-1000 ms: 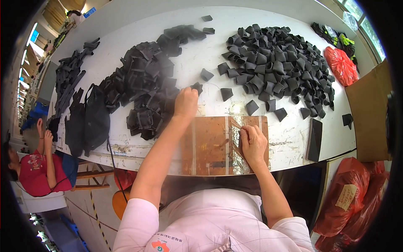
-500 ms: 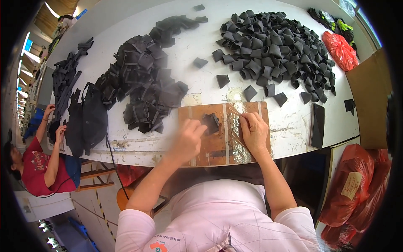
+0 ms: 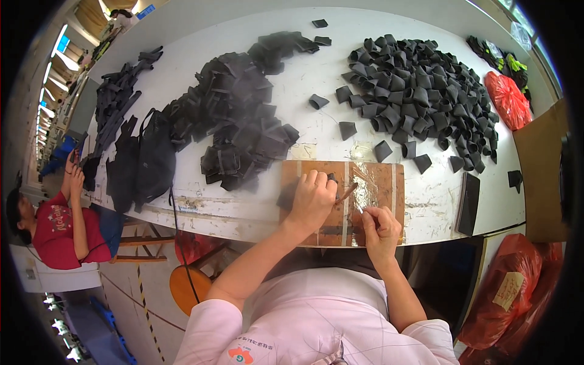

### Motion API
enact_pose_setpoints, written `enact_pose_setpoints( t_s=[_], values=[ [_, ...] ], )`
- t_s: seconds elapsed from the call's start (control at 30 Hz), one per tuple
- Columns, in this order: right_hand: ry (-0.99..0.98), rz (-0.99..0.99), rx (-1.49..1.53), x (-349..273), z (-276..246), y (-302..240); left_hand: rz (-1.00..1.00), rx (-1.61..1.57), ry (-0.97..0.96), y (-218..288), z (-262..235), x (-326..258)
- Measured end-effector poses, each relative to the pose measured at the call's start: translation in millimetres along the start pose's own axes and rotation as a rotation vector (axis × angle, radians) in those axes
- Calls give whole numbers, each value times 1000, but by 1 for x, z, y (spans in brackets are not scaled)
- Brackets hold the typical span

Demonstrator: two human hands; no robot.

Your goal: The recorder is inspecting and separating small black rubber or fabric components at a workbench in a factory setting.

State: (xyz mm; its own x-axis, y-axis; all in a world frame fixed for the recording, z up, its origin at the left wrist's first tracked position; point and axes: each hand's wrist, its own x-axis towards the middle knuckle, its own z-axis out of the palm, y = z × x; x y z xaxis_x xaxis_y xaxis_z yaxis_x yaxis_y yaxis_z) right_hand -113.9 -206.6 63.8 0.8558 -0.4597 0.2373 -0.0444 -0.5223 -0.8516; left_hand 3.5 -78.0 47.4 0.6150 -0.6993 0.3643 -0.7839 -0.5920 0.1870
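Observation:
My left hand [image 3: 315, 199] is closed over the middle of a brown board [image 3: 298, 233], its fingertips bent down. A small black bit [image 3: 332, 177] shows at those fingertips, and a dark fabric piece [image 3: 288, 192] lies partly hidden to their left. From beside the thumb a curved brown strip [image 3: 347, 194] sticks out to the right; what exactly the fingers grip is hidden. Over the board's shiny taped band [image 3: 365, 180], my right hand [image 3: 383, 229] pinches a small pale tip [image 3: 360, 209], too small to name.
Dark flat pieces [image 3: 234, 91] are heaped at left centre, folded black loops [image 3: 420, 91] at right. A black bag [image 3: 157, 159] and dark strips [image 3: 115, 103] lie far left. A dark flat block [image 3: 468, 204] stands right. Another person [image 3: 67, 234] works at left.
My left hand has moved right toward the board's middle, and the brown strip now shows beside it. My right hand has drawn down nearer to me. The whole view has shifted slightly.

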Motion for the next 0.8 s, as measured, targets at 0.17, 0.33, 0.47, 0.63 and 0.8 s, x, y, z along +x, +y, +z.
enact_pose_setpoints(
  t_s=[0.17, 0.33, 0.47, 0.63, 0.8],
  values=[
    [-70, -57, 28, -2, 4, -8, 130, -55, -32, 3, -8, -7],
    [-119, -50, 33, 0, 9, -16, 155, 13, 9, 1, -2, -8],
    [-88, -95, 21, 2, 4, -29, -100, -472, 163, -18, -32, -7],
    [-107, -169, 81, 11, 6, -63, -299, -1281, -157, -30, -87, -13],
    [-300, -128, 218, 10, 8, -66, -421, -1662, -138, -6, -88, -23]
  ],
)
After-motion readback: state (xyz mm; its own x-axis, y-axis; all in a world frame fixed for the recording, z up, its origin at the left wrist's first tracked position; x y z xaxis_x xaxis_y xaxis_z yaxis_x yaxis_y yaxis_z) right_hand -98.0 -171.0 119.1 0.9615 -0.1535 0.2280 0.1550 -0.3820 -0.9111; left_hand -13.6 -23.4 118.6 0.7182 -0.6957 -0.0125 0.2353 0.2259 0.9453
